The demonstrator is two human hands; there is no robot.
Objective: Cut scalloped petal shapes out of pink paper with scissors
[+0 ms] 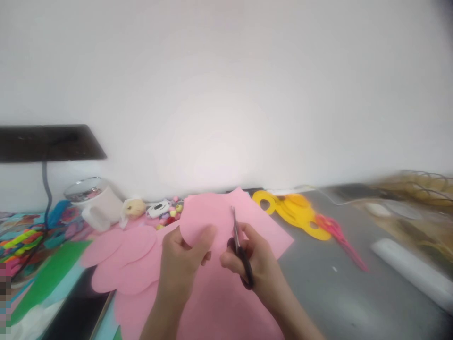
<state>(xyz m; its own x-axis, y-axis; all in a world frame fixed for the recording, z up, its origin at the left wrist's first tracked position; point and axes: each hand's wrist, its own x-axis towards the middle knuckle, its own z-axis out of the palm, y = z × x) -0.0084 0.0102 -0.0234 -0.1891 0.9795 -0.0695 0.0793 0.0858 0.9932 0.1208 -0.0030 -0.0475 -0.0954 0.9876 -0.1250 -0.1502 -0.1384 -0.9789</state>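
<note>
My left hand (189,252) pinches a piece of pink paper (201,212) with a rounded left edge, thumb on top. In my right hand (256,257) is a pair of scissors (244,259) with black handles, fingers in the loops. Their blades point away from me, at the right part of the held paper; whether they bite into it I cannot tell. Beneath both hands lie larger pink sheets (226,302). Several pink paper ovals (123,278) overlap in a pile left of my left hand.
Yellow ring-shaped cutouts (297,215) and pink scissors (343,238) lie on the grey table (318,293) to the right, near a white bar (414,269). At the back left stand a white mug (102,203) and small beads (171,217). A green sheet (53,274) lies far left.
</note>
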